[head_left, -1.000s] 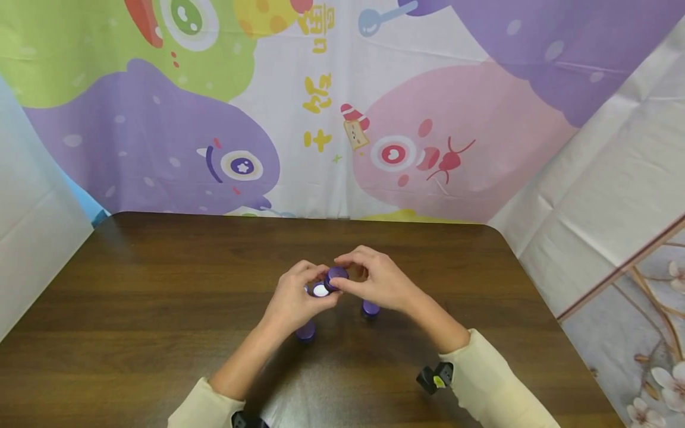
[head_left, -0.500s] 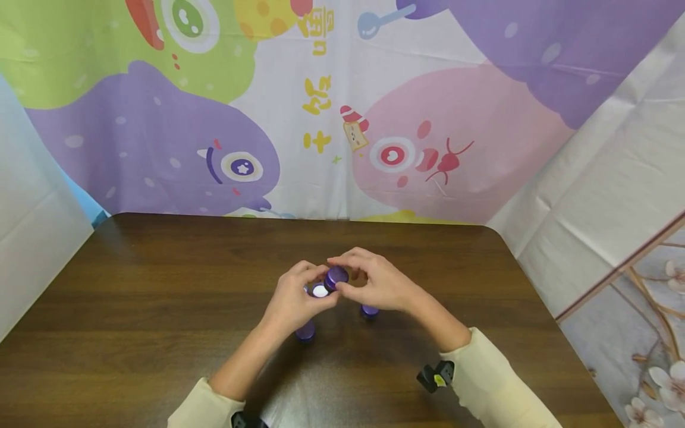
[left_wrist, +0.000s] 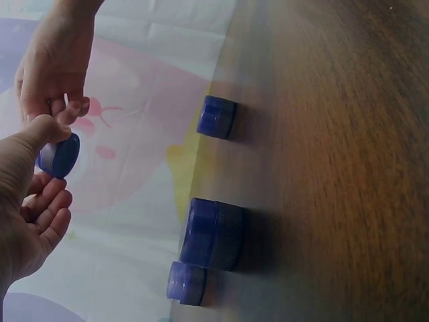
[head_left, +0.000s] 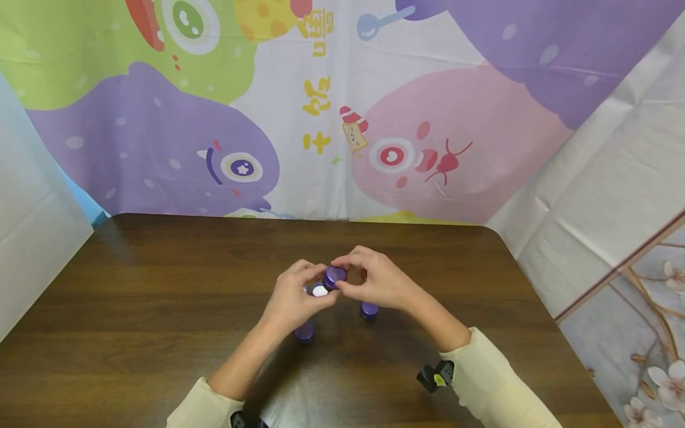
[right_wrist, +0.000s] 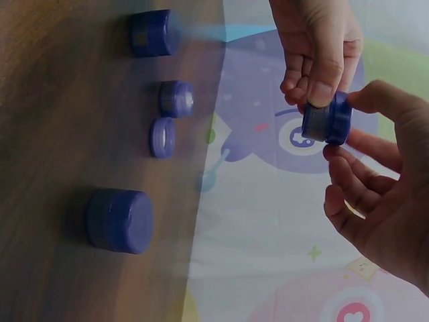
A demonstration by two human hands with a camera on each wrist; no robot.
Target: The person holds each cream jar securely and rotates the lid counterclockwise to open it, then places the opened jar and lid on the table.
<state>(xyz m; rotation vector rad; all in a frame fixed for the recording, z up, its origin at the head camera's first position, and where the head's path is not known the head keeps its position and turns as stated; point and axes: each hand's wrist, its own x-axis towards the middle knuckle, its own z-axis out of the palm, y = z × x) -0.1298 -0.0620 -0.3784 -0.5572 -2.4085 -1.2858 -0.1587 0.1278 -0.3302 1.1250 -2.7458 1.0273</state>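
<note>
Held up off the table (head_left: 160, 285), between both hands: held jar (head_left: 335, 277), small and purple. To its left, left hand (head_left: 291, 297), pinching the lower body, thumb pressed flat against the side in the right wrist view. To its right, left-pointing right hand (head_left: 379, 279), thumb and index finger narrowed on the lid (right_wrist: 342, 119), remaining fingers bent. On the table, left to right: near jar (head_left: 305, 331), purple, just beside the left wrist; pale-topped jar (right_wrist: 176, 98), small, beneath the left hand; flat purple piece (right_wrist: 162, 137) with white inside, just beside the pale-topped jar; right-side jar (head_left: 369, 310), purple, below the right hand and apart from the rest. Behind the table edge, cloth (head_left: 289, 89) printed with cartoon faces. In the way in the head view: left hand, over the pale-topped jar and flat purple piece, with glimpses only past thumb and fingers. Cut off at the lower edge: left black wrist device (head_left: 247, 420). At the right cuff, in fuller view: right black wrist device (head_left: 436, 375). Jar side markings too blurred to read. Cannot tell tightness of lid on held jar.
</note>
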